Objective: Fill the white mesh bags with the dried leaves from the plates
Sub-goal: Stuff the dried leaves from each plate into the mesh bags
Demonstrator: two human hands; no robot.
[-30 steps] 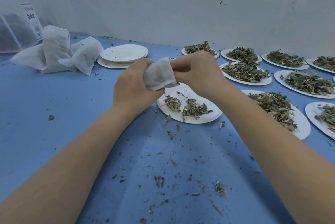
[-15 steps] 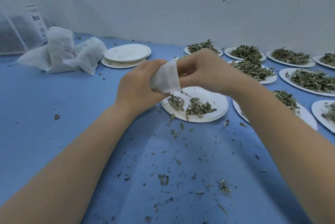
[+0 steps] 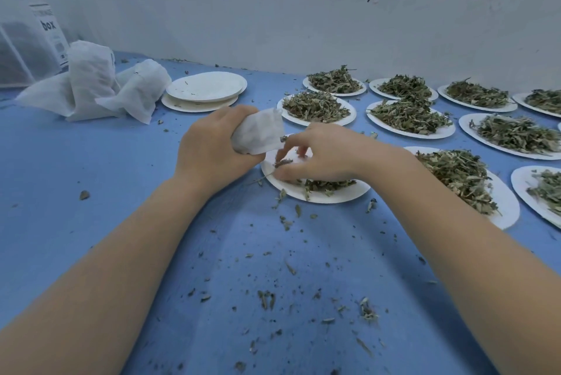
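Observation:
My left hand (image 3: pixel 209 150) grips a small white mesh bag (image 3: pixel 259 133) just above the left rim of a nearly empty white plate (image 3: pixel 334 195). My right hand (image 3: pixel 321 153) reaches down onto that plate, its curled fingers pinching dried leaves (image 3: pixel 283 163) beside the bag's mouth. A few more leaves (image 3: pixel 329 184) lie on the plate under my right hand. Several plates heaped with dried leaves (image 3: pixel 315 106) stand to the right and behind.
Stuffed white mesh bags (image 3: pixel 91 83) lie at the back left beside a clear storage box (image 3: pixel 27 44). Stacked empty plates (image 3: pixel 206 91) stand behind my left hand. Leaf crumbs (image 3: pixel 267 298) litter the blue table near me. A white wall closes the back.
My right hand has let go of the bag's mouth and dropped onto the plate, taking hold of leaves. My left hand still holds the bag, now slightly lower.

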